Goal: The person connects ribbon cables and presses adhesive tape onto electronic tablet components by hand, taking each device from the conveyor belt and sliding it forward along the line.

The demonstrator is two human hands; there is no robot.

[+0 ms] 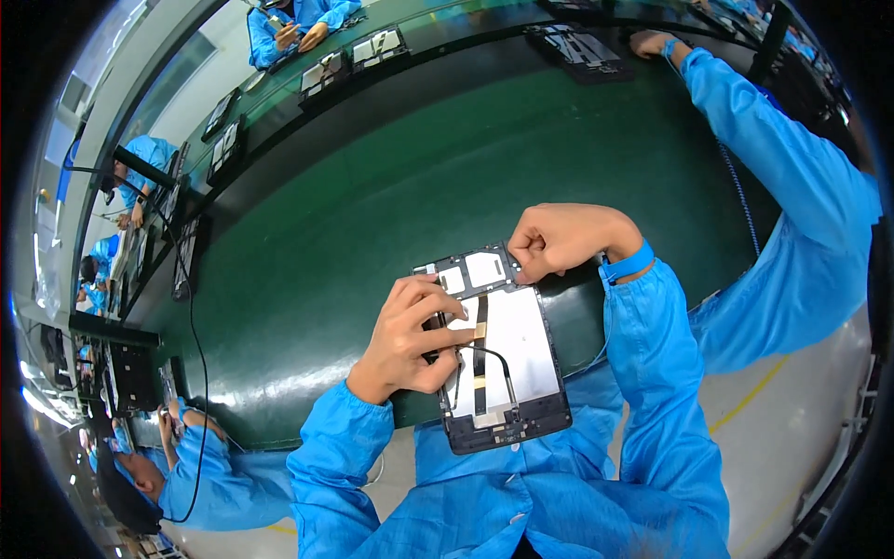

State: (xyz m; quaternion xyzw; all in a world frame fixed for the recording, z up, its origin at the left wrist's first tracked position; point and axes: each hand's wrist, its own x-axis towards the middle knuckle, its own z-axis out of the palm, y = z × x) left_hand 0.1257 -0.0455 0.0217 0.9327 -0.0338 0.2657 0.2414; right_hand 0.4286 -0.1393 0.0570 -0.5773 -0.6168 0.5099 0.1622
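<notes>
An opened tablet (521, 340) with a black frame and silver inner plate lies at the table's near edge, its lower end above my lap. A dark flat ribbon with gold patches and a thin black cable run along it. Across its far end sits a black cover piece (467, 274) with white rectangles. My left hand (410, 337) grips the tablet's left side, fingers over the ribbon and plate. My right hand (570, 240) is closed at the far right corner by the cover piece; its curled fingers hide whatever they pinch.
Green table (326, 224) spreads ahead. A raised shelf (372, 88) along its far side bears several opened tablets (380, 47). A co-worker's blue-sleeved arm (745, 112) reaches in from the right, near another tablet (579, 48). A black cable (193, 326) hangs at left, near another seated co-worker.
</notes>
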